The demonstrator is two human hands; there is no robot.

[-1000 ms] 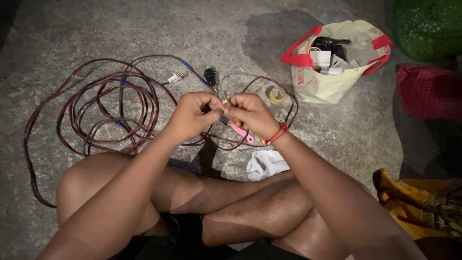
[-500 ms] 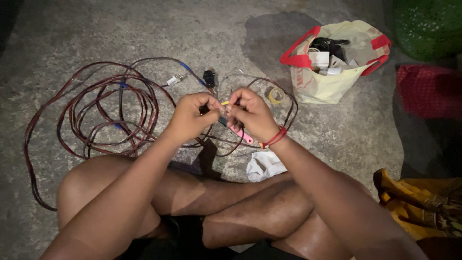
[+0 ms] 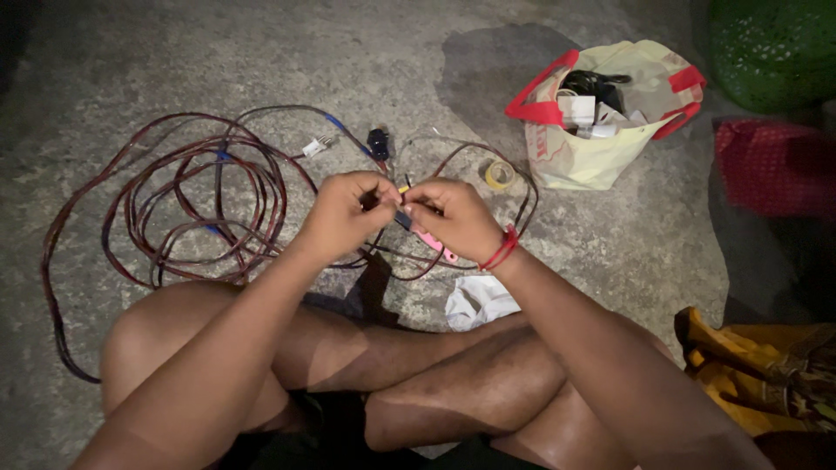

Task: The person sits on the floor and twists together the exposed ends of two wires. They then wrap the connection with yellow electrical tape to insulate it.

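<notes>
Reddish-brown cable lies in loose coils on the concrete floor ahead of my crossed legs, and one strand of it runs up to where my hands meet. My left hand is pinched shut on the wire end, thumb and fingers drawn tight together. My right hand faces it, knuckles almost touching, closed around a pink-handled tool whose handle sticks out below the palm; a small yellow bit shows between the two hands, but I cannot tell what it belongs to. A red band sits on my right wrist.

Just beyond my hands, a black plug and a white plug rest on the floor among the cable loops, and a roll of yellowish tape lies near the right edge of the loops. Further right stands an open cloth bag with red handles, holding a white block and dark cords. A crumpled white bag sits by my right knee. Green basket, red mesh and yellow cloth line the right side.
</notes>
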